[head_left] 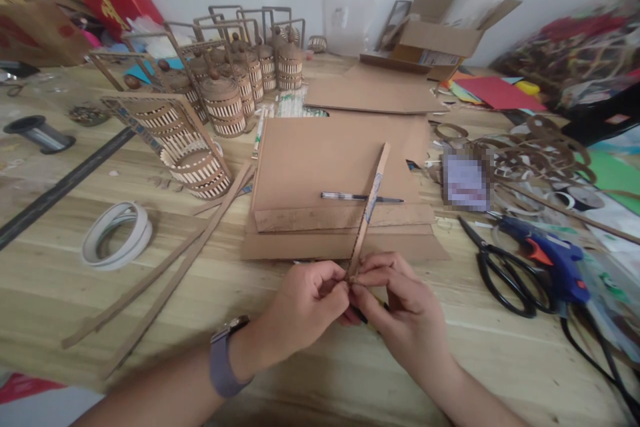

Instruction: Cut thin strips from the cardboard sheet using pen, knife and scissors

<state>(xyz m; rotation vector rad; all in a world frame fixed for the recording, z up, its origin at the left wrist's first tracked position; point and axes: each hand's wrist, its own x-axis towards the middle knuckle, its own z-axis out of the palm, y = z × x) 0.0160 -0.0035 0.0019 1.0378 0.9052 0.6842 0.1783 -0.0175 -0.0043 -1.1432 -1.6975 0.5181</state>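
From where I operate, I see both bare hands meeting at the lower centre of the frame. The left hand (307,300), wearing a watch (226,363) with a greyish-purple band, has its fingers curled in and its thumb pressed toward the index finger at the lower end of a narrow cardboard strip (371,203). The right hand (407,300) comes in from the lower right, its thumb and fingertips closed on that same end. The strip rises from the fingertips toward the centre of the frame, leaning right, with a patch of blue print partway along. Something dark and yellow shows beneath the fingers; I cannot tell what it is, nor which hand bears it.

Behind the strip, I have a pen (335,196) lying across stacked cardboard sheets (300,160) in the middle of the frame. At the right lie black-handled scissors (484,252) just beside a blue glue gun (547,253), with coiled brown strips (543,147) above them. At the left, I make out long loose strips (173,275) near a white ring (143,237). Slatted baskets (223,107) with tall handles crowd the upper left, the nearest one tilted.
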